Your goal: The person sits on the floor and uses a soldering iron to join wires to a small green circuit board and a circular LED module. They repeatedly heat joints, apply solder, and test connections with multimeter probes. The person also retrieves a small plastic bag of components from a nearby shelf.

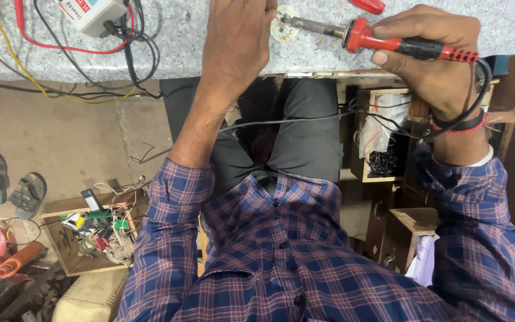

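Note:
My right hand [433, 56] grips a soldering iron [382, 39] by its red and black handle. Its metal tip points left onto a small round white circuit board [284, 25] lying on the speckled grey worktop [210, 36]. My left hand [239, 36] rests on the worktop just left of the board, fingers curled at its edge; whether they pinch the board is hidden. The iron's black cord loops around my right wrist and runs down across my lap.
A white box-shaped device [90, 13] with red, black and yellow wires sits at the worktop's back left. A red tool handle [369, 5] lies beyond the iron. On the floor: a cardboard tray of wire scraps [93, 232], sandals [10, 185], open wooden drawers [382, 137].

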`<state>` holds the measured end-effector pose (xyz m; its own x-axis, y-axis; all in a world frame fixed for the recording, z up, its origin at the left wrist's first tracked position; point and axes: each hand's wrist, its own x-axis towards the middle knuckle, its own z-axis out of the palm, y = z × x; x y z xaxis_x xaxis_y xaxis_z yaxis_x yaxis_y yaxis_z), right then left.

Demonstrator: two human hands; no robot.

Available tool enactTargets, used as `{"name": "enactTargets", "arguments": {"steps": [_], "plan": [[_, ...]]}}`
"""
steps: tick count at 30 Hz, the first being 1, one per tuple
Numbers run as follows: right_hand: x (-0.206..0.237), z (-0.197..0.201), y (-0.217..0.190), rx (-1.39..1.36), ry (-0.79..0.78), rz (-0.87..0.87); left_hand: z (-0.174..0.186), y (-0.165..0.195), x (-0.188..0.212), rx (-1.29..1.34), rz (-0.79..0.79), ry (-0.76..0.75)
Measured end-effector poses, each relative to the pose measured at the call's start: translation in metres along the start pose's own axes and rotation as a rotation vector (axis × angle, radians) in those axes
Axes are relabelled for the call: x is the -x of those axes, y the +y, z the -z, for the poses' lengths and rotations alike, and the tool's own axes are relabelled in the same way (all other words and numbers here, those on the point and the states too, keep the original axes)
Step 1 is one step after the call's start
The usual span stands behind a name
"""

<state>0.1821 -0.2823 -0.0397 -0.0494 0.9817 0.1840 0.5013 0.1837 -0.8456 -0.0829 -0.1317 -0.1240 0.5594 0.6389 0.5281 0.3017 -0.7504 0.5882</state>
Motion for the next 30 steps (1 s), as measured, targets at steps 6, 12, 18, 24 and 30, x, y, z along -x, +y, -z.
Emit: {"name": "enactTargets", "arguments": {"steps": [6,12,18,24,30], "plan": [[-0.003,0.000,-0.002,-0.008,0.007,-0.035,0.000,-0.001,0.000,-0.004,0.004,-0.023],[-0.005,0.003,-0.002,-0.029,0.030,-0.111,-0.001,0.000,-0.001,-0.002,0.005,-0.016],[-0.011,0.012,-0.001,0.144,-0.136,0.135,0.000,0.002,0.001,-0.010,0.004,-0.025],[-0.010,0.012,-0.020,0.249,-0.167,0.144,0.000,-0.002,0.001,-0.001,0.003,-0.042],[-0.012,0.001,-0.021,0.152,-0.094,0.116,0.002,-0.001,0.001,-0.001,-0.032,-0.011]]}}
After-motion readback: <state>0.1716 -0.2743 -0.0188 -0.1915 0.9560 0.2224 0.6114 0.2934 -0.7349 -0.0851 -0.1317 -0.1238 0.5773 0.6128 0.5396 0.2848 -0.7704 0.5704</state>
